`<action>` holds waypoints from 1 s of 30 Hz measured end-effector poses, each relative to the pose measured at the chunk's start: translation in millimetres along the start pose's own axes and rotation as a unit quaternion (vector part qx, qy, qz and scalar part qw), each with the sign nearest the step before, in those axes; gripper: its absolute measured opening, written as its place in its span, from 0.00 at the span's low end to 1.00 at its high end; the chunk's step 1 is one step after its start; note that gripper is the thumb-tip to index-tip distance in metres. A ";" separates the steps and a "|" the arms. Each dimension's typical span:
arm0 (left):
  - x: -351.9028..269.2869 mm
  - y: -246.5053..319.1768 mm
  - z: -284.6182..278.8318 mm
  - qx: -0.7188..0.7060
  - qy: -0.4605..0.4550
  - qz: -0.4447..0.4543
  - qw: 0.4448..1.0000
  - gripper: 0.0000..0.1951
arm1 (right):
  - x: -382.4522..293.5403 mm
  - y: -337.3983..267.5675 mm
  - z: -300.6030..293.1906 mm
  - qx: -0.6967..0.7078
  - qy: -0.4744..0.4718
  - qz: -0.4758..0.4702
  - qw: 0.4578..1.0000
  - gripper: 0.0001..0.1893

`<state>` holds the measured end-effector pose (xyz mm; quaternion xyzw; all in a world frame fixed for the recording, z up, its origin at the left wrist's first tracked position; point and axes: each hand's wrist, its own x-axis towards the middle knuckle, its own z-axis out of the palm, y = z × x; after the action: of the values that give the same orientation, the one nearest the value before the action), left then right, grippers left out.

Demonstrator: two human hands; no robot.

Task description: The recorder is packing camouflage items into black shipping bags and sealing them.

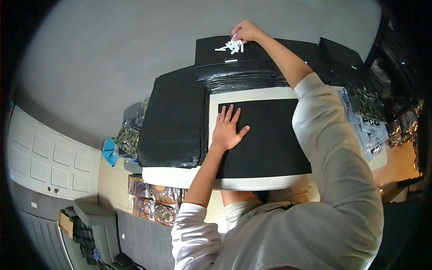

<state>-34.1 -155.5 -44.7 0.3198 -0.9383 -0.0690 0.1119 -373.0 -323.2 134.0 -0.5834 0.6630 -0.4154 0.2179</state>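
Observation:
My left hand (226, 132) lies flat, fingers apart, on the left part of a black rectangular sheet (266, 141). The sheet rests on a white tabletop (249, 184). Beyond it, my right hand (247, 32) reaches to a small heap of white strips (233, 46) on a black panel (209, 50) at the far edge. Its fingertips touch the strips; whether one is pinched between them, I cannot tell. A single white strip (231, 61) lies apart, nearer to me. My right sleeve hides the sheet's right side.
A tall stack of black sheets (172, 118) stands to the left. Folded black plastic (246, 81) is layered behind the work sheet. Clear plastic packets (373, 133) lie at the right end. Bagged goods (155, 199) sit on the floor, and a grey sofa (98, 222) stands lower left.

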 end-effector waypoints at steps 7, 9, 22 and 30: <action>-2.0 -4.5 0.7 0.004 0.001 -0.004 1.000 0.42 | -10.2 -2.7 0.9 -0.236 0.076 -0.134 0.959 0.19; -4.8 -9.3 0.7 0.004 0.004 -0.005 1.000 0.42 | -19.7 -3.7 -16.4 -0.245 0.101 -0.155 0.952 0.18; 4.0 3.8 -1.8 -0.005 -0.017 -0.006 1.000 0.42 | -131.2 97.7 -119.9 -0.377 -0.058 -0.076 0.921 0.40; 0.8 -1.0 -0.5 0.002 -0.006 -0.005 1.000 0.43 | -123.3 94.9 -92.6 -0.315 -0.044 -0.083 0.944 0.40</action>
<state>-34.0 -156.8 -44.2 0.3245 -0.9374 -0.0696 0.1055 -473.2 -180.5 85.3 -0.6930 0.6990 -0.1759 0.0160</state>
